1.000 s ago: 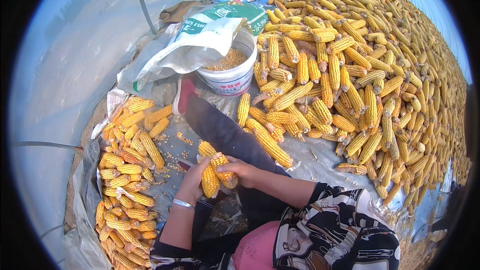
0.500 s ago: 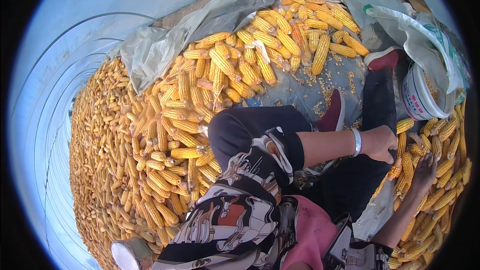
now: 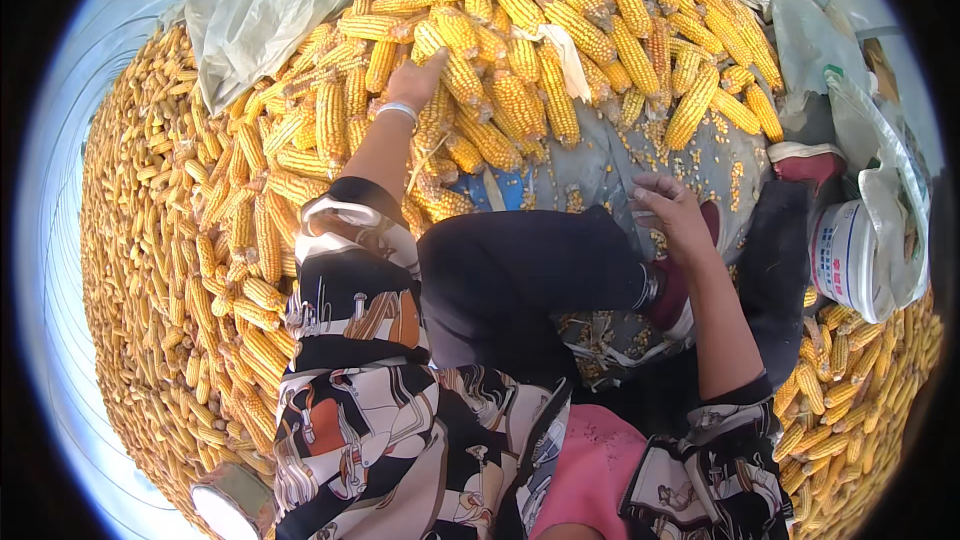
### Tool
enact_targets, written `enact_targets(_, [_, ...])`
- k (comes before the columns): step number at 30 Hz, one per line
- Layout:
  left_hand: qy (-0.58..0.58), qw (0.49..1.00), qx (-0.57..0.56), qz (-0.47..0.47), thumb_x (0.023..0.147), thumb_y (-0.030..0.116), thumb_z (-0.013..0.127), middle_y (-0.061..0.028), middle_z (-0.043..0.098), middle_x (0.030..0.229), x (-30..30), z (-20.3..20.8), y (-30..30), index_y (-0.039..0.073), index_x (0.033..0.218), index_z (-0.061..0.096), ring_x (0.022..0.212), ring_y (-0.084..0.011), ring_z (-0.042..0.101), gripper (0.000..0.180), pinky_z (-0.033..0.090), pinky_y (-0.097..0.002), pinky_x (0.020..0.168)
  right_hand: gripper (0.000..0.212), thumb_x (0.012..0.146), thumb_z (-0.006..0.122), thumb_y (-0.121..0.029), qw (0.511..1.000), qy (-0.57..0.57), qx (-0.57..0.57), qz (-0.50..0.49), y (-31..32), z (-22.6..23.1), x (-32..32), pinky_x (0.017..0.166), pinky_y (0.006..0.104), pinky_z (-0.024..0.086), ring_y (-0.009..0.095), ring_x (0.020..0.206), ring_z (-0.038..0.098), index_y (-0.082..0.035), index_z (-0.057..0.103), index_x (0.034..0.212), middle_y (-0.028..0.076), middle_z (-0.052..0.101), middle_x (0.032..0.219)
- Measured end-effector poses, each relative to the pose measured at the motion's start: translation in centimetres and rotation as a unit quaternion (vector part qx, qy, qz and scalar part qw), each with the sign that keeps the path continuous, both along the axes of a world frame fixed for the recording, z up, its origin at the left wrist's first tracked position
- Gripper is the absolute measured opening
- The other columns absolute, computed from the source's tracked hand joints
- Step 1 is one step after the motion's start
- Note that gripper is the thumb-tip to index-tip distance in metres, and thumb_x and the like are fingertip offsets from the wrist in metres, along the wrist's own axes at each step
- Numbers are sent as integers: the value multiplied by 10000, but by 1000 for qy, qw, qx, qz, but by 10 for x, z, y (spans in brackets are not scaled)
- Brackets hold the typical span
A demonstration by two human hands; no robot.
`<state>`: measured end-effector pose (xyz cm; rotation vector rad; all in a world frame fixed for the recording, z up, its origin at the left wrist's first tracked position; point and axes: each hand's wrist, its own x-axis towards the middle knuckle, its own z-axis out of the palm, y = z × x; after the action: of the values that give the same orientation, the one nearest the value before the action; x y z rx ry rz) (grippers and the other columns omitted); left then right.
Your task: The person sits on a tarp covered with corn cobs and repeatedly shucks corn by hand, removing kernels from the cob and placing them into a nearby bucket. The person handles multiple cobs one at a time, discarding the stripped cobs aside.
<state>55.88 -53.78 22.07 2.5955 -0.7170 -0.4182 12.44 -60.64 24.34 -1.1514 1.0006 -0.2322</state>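
My left hand, with a silver bracelet at the wrist, reaches into the heap of yellow corn cobs in front of me. Its fingers close on a corn cob lying among the others; some of the fingers are hidden. My right hand hovers above the grey sheet with loosely bent fingers apart and nothing in them. Loose kernels are scattered on that sheet beyond the right hand.
A large heap of cobs spreads along my left. More cobs lie at the right, below a white bucket with a plastic bag over it. Crumpled plastic sheeting edges the far side. My legs stretch across the middle.
My left hand has swung from the right-hand cobs to the heap in front and touches a cob there. My right hand has lifted off the right-hand cobs to above the grey sheet.
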Motion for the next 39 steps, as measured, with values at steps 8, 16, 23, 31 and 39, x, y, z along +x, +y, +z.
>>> enact_targets(8, [139, 986, -83, -39, 866, 680, 518, -165, 412, 1491, 41, -38, -26, -12, 1453, 384, 1380, -286, 375, 917, 273, -357, 1128, 688, 861, 695, -324, 991, -41, -65, 114, -15, -45, 125, 993, 365, 435, 254, 1230, 515, 38, 441, 1387, 164, 517, 1360])
enact_targets(16, [96, 995, 14, -35, 734, 793, 515, -265, 294, 1512, 11, -28, -13, 161, 1408, 500, 1425, -486, 177, 924, 188, -530, 1152, 1013, 793, 737, -495, 981, 19, -152, 121, -24, -68, 246, 1117, 400, 320, 343, 1396, 339, 61, 250, 1486, 268, 307, 1511])
enact_targets(23, [144, 989, -23, -8, 674, 755, 631, -344, 154, 1531, -13, 4, 2, 70, 1464, 407, 1407, -528, 169, 1069, 226, -508, 1148, 1080, 764, 754, -541, 996, 46, -56, 52, -12, -71, 247, 1097, 448, 350, 376, 1393, 332, 9, 206, 1515, 278, 226, 1542])
enact_targets(31, [161, 977, -138, 21, 661, 658, 739, -368, 225, 1493, -27, -25, 16, 68, 1534, 211, 1381, -476, 283, 1178, 280, -453, 1137, 1124, 746, 796, -498, 999, 3, 40, 11, -7, -62, 235, 1035, 438, 400, 292, 1367, 356, -12, 150, 1527, 174, 296, 1530])
enact_targets(39, [175, 968, -181, 5, 703, 548, 791, -342, 268, 1488, -50, -41, 32, 45, 1542, 120, 1399, -446, 279, 1186, 271, -441, 1145, 1058, 713, 834, -289, 992, -72, 102, 11, -4, -57, 220, 860, 487, 496, 277, 1156, 560, -66, 182, 1516, 137, 505, 1366])
